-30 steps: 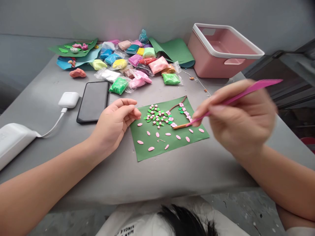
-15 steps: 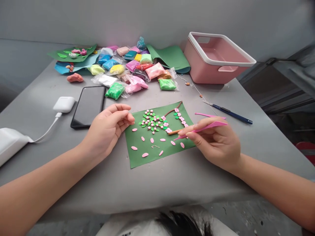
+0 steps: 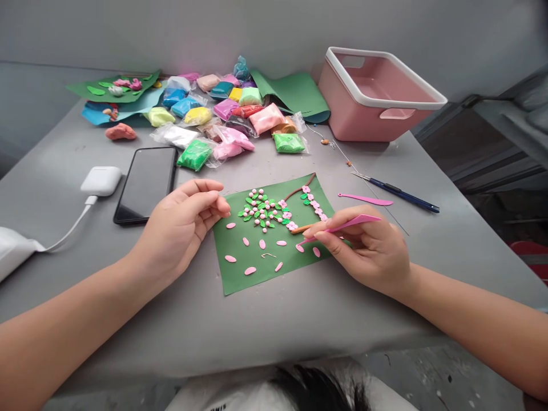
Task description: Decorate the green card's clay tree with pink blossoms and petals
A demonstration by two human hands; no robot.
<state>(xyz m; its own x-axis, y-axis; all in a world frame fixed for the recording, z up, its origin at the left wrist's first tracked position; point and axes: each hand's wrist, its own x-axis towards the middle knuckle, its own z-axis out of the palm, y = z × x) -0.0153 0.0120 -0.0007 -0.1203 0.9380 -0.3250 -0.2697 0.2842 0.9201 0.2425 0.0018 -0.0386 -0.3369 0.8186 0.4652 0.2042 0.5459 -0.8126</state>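
My right hand (image 3: 370, 254) grips a slim pink clay modelling tool (image 3: 357, 221) like a pen. The tool's thin tip is at a pink oval clay petal (image 3: 299, 248) on a green sheet (image 3: 240, 282). My left hand (image 3: 180, 222) is over the sheet's left edge, its fingers curled and the thumb against them; whatever they hold, if anything, is hidden. A cluster of green leaves and small pale pink balls (image 3: 262, 211) decorates the sheet. Beside it, pink flowers (image 3: 314, 204) run along brown clay stems. Several loose petals (image 3: 250, 271) lie below.
Bagged coloured clay (image 3: 231, 111) lies at the back, with a pink basket (image 3: 363, 114) to its right. A second pink tool (image 3: 366, 199) and a dark blue pen-like tool (image 3: 402, 197) lie right. A phone (image 3: 145, 182) and white earbud case (image 3: 101, 181) sit left.
The view has shifted slightly. My right hand has moved a little left, and the tool's tip has come down to the petal. My left hand keeps its curled pose.
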